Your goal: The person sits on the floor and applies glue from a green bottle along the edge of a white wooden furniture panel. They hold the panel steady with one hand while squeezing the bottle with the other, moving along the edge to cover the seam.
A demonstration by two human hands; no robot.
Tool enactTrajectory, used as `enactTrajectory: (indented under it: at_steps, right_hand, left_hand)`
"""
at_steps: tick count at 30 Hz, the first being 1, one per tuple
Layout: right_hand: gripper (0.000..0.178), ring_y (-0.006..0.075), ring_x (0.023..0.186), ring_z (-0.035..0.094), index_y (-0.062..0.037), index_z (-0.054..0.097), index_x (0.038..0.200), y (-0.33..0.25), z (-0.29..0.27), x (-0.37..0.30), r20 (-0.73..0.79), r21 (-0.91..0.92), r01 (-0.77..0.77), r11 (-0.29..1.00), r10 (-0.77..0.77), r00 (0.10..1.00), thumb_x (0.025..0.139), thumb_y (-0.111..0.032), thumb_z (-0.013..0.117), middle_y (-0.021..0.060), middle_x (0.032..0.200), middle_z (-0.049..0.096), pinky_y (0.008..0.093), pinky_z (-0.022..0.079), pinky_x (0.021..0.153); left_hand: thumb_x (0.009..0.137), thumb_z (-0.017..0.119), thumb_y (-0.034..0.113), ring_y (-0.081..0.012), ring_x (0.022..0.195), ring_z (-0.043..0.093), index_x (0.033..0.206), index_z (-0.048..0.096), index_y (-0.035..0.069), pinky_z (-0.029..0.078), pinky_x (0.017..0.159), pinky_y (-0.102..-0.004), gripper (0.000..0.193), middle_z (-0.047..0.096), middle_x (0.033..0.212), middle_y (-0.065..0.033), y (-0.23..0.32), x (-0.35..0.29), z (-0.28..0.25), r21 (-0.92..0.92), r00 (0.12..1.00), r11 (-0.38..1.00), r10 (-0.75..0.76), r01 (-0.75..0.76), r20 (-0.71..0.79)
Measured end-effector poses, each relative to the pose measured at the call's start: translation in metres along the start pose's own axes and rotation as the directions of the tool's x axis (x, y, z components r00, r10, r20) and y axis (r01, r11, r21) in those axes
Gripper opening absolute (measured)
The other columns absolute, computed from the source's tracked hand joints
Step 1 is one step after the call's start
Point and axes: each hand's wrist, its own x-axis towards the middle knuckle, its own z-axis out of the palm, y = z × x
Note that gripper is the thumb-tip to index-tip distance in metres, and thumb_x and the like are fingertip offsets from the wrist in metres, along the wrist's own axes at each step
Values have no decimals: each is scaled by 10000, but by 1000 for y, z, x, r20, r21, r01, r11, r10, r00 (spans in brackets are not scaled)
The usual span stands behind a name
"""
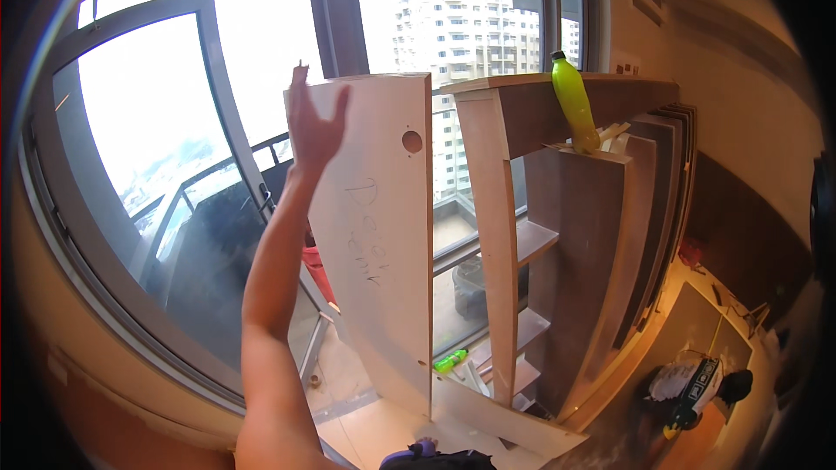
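While the glass door [212,52] fills the far left, the left hand [315,126] is up by the top left corner of the white board [374,209], thumb spread from fingers; contact unclear. Right hand out of view, state can't be told. Step looks like steadying the upright board; next move probably calls for a firm edge grip. Right of the board, narrow gap, small green bottle [450,360] low down, then shelf unit [490,235], tall green bottle [571,96] near its top, co-worker [694,387] lower right.
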Motion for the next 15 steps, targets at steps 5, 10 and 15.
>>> enactTrajectory:
  at_steps: [5,10,15]
  right_hand:
    - [214,136,648,595,12,751,958,61,9,-148,98,-78,-146,986,154,983,911,-193,785,59,690,657,354,477,564]
    - [201,138,653,608,11,754,937,124,56,-415,407,-277,-412,868,494,768,897,-182,796,63,683,666,362,477,567]
    - [190,140,657,621,10,757,916,113,53,-686,539,-468,-601,648,748,387,883,-170,807,68,676,674,370,477,571]
  left_hand:
    - [1101,535,460,-401,1568,343,1558,434,-28,288,1280,-515,676,458,1619,-244,-81,21,29,-16,977,983,-183,182,-105]
    - [1154,390,466,-330,1385,555,1510,548,57,373,1207,-457,565,543,1574,-192,-199,42,-4,-43,814,892,-388,449,433]
    - [1122,525,465,-300,1354,631,1521,577,145,470,1155,-460,514,654,1471,-155,-162,26,-20,104,989,983,-147,150,-33]
